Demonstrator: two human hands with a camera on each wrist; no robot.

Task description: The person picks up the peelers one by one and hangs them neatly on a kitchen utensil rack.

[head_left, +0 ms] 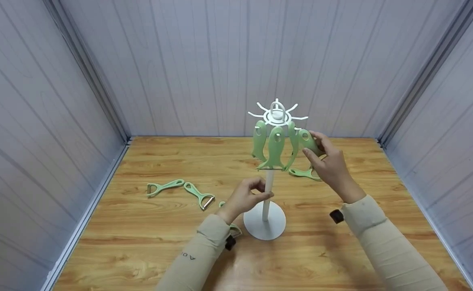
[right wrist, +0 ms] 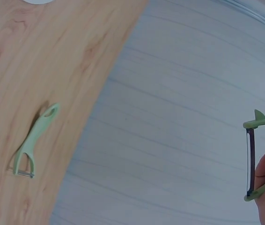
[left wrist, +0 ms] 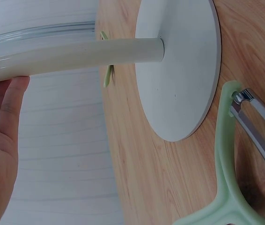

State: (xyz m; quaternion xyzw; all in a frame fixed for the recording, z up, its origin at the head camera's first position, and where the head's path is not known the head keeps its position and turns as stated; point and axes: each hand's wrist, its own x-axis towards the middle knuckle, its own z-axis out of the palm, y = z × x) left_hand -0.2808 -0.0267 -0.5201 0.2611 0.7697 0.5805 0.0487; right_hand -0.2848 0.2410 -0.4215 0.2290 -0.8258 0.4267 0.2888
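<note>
A white stand with a round base (head_left: 252,226), a pole (head_left: 269,182) and a ring of hooks (head_left: 276,117) stands upright on the table. Fish-shaped green peelers (head_left: 276,151) hang from its front hooks. The left hand (head_left: 246,197) grips the pole above the base, with fingers and thumb around it. Higher up at the right, the right hand (head_left: 329,161) pinches another green peeler (head_left: 307,139) between thumb and fingers. That peeler's holed handle end is close beside a front right hook. Its blade (right wrist: 250,161) shows in the right wrist view, beside the fingers.
Two green peelers (head_left: 167,185) (head_left: 196,193) lie left of the stand. Another peeler (left wrist: 226,140) lies by the base, partly under the left forearm. One more peeler (right wrist: 36,133) is on the table at the right. Pale panel walls (head_left: 228,60) enclose the wooden table (head_left: 159,250).
</note>
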